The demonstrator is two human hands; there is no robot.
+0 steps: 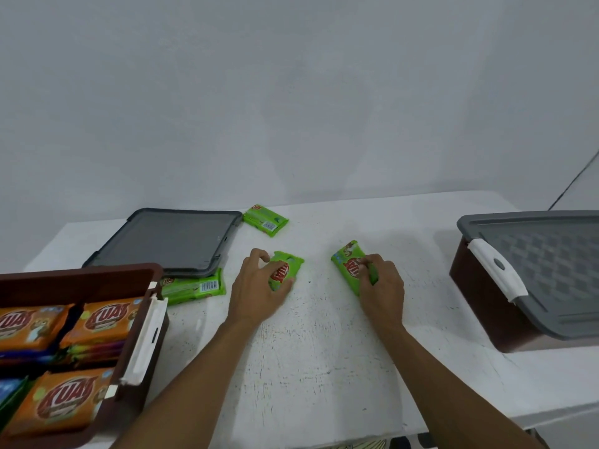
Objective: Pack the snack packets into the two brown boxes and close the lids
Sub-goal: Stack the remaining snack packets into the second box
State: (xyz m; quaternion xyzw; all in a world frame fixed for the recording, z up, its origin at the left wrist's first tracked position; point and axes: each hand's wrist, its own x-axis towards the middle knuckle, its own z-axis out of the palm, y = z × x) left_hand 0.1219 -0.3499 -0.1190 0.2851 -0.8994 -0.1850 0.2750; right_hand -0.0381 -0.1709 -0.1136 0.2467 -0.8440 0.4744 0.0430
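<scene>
My left hand (259, 286) grips a green snack packet (287, 267) lying on the white table (324, 351). My right hand (382, 286) grips another green packet (348, 262) a little to the right. A third green packet (265, 220) lies further back, and a fourth (194, 289) lies partly under a grey lid (168, 241). The open brown box (139, 319) at the left holds several orange packets (97, 322). The second brown box (476, 293) at the right has its grey lid (544, 270) on.
A white wall rises just behind the table. The table's front edge runs along the lower right. White latches stick out from the side of each box. A dark cable crosses the wall at the far right.
</scene>
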